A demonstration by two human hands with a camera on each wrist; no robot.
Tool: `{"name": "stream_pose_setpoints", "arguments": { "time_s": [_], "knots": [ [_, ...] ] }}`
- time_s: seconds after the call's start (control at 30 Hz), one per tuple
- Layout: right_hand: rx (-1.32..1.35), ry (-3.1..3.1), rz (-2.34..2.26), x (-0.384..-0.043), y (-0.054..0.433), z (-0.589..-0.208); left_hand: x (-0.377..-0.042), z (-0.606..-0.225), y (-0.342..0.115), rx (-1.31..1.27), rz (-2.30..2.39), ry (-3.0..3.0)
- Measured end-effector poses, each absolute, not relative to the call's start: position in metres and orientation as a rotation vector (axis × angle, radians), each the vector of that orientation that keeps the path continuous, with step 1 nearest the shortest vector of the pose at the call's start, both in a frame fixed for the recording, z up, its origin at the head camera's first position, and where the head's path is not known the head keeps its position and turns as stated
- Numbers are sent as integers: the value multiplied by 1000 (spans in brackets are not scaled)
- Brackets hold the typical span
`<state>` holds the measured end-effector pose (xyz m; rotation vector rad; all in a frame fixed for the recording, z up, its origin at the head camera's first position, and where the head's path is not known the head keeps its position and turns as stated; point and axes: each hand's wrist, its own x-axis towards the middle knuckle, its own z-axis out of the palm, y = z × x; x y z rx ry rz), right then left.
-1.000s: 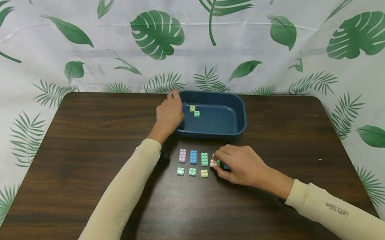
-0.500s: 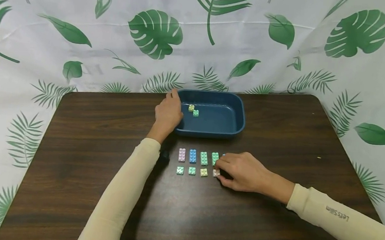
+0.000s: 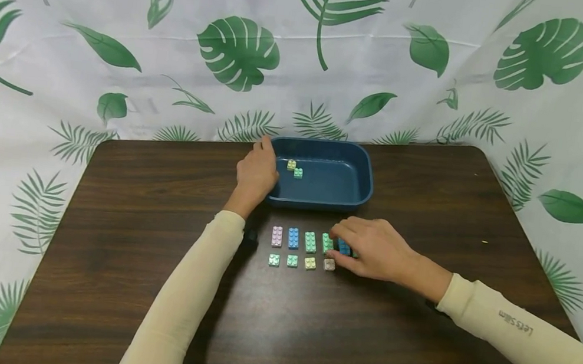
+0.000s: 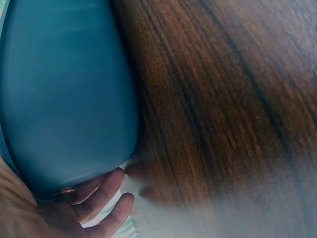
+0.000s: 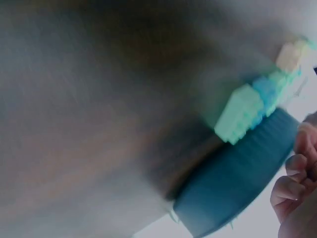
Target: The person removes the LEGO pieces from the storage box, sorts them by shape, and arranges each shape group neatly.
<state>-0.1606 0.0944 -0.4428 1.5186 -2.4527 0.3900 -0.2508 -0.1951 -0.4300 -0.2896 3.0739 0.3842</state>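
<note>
My left hand [image 3: 258,169] grips the left end of a dark blue plastic bin [image 3: 321,205]; in the left wrist view its fingers [image 4: 101,201] lie along the outer wall. My right hand [image 3: 377,249] hovers just right of a small peach toy brick [image 3: 329,264], fingers bent, with nothing visible in them. That brick ends a front row with a yellow brick [image 3: 310,263] and two small green ones [image 3: 292,261]. Behind stand longer bricks: lilac [image 3: 277,237], blue [image 3: 293,238], two green [image 3: 310,242], another blue [image 3: 344,247], and a green one mostly hidden by my hand.
Inside the bin lie a small yellow brick [image 3: 291,165] and a small green brick [image 3: 298,173]. The bin stands near the back edge of the dark wooden table [image 3: 118,258]. Behind it hangs a leaf-patterned cloth [image 3: 329,79]. Motion blurs the right wrist view.
My right hand set the peach brick down at the right end of the front row, let go, and drew slightly up and back. My left hand stays on the bin.
</note>
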Motion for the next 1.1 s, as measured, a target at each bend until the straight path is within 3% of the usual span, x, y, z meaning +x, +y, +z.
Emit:
{"name": "stream_pose_setpoints", "arguments": {
  "time_s": [0.47,0.83,1.1],
  "knots": [
    [1258,-2638,523,-198,74,-413,-249,-427,-194,-293,390,3074],
    [1163,-2716,589,-238,42,-422,-247,-429,-193,-291,366,3083],
    [1054,-2828,355,-256,14,-424,-248,-430,-193,-288,347,3104]
  ]
}}
